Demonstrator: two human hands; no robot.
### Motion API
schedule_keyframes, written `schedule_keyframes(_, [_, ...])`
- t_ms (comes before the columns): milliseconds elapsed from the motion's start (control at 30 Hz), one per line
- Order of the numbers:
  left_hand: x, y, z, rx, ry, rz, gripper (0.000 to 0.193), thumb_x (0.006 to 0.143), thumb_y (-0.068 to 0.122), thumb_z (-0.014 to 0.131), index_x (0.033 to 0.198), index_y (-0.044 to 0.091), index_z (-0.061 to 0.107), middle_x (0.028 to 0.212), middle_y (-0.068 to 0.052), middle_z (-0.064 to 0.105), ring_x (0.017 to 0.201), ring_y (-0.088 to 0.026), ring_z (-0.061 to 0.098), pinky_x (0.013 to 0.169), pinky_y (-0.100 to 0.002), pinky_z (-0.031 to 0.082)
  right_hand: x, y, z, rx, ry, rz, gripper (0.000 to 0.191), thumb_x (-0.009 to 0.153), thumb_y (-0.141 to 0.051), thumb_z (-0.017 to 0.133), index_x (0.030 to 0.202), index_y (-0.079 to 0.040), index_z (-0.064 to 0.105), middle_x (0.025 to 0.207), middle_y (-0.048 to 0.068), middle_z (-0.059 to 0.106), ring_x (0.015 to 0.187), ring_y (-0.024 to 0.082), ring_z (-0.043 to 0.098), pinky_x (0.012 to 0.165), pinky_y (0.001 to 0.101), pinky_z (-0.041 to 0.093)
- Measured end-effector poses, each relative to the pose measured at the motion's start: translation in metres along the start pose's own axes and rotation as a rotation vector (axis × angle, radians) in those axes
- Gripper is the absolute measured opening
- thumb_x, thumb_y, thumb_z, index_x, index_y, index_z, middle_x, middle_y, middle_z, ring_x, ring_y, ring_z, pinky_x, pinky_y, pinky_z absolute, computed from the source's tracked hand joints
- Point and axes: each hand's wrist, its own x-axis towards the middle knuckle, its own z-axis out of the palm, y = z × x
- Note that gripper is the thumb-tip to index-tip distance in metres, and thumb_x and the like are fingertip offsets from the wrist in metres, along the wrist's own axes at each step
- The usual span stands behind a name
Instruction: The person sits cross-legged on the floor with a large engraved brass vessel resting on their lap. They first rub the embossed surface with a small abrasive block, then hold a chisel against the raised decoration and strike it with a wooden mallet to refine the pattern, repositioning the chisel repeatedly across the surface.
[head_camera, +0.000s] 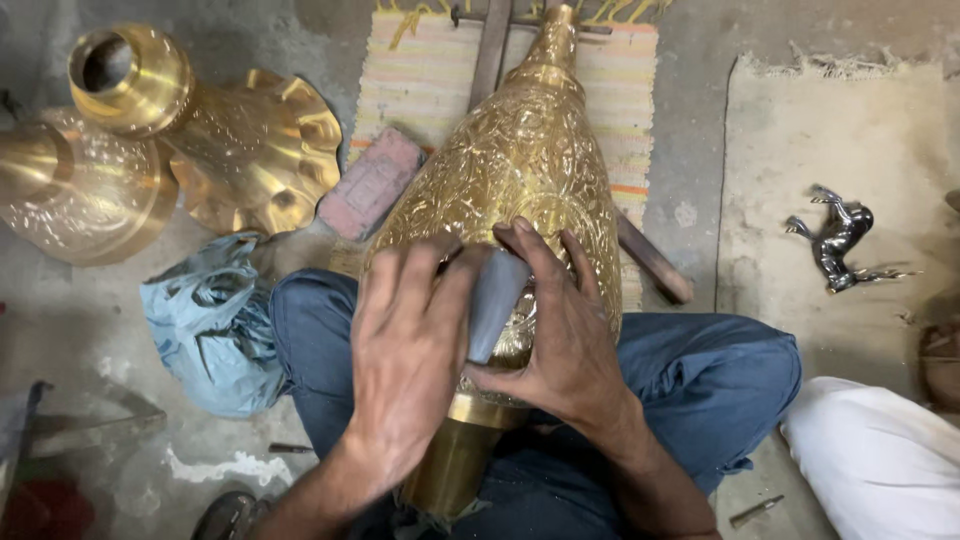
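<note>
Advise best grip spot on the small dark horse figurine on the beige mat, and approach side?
Take the horse figurine across its thick middle body, coming straight down from above. It lies flat on its side on the beige mat, thin legs and tail splayed outward, nothing beside it; the body looks like the only sturdy part.

both hands (480, 330) press grey block (497, 300) on engraved brass vase (520, 160)
</note>
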Motion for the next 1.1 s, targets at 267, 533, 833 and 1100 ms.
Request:
schedule_keyframes(267, [0.008,-0.005,-0.009,-0.418,0.048,-0.207,0.023,0.093,0.006,0.074,0.116,0.009,0.076,0.114,-0.008,0.072,0.107,-0.022,0.068,0.089,-0.034,0.059,-0.005,0.013,-0.008,0.439,0.132,0.095,0.084,0.088,-0.024,0.08,0.159,-0.002,0.039,0.158,0.018,0.053,0.151,0.031,0.052,0.13,0.0479,0.042])
schedule_keyframes(533, [0.036,-0.006,0.008,-0.711,-0.108,-0.263,0.016,0.095,0.015,0.074,0.109,0.008,0.079,0.103,-0.006,0.078,0.099,-0.016,0.072,0.089,-0.032,0.057,0.001,0.035,0.0,0.832,0.34,0.229,0.027,0.097,0.008,0.071,0.124,0.004,0.069,0.12,0.014,0.071,0.114,0.019,0.071,0.103,0.0299,0.059])
schedule_keyframes(833, [0.054,-0.005,0.006,-0.691,-0.159,-0.232,0.015,0.095,0.015,0.073,0.106,0.006,0.079,0.099,-0.006,0.078,0.095,-0.018,0.072,0.088,-0.032,0.054,0.002,0.045,0.004,0.868,0.398,0.275,0.02,0.095,0.007,0.075,0.114,0.005,0.071,0.114,0.012,0.074,0.106,0.016,0.072,0.095,0.0274,0.06])
schedule_keyframes(1100, [0.058,-0.003,0.003,-0.503,-0.082,-0.07,0.016,0.093,0.013,0.074,0.107,0.006,0.078,0.103,-0.007,0.077,0.096,-0.023,0.069,0.087,-0.038,0.053,-0.001,0.05,0.003,0.909,0.374,0.273,0.021,0.091,0.004,0.077,0.112,0.003,0.071,0.112,0.011,0.075,0.107,0.015,0.073,0.096,0.0285,0.061])
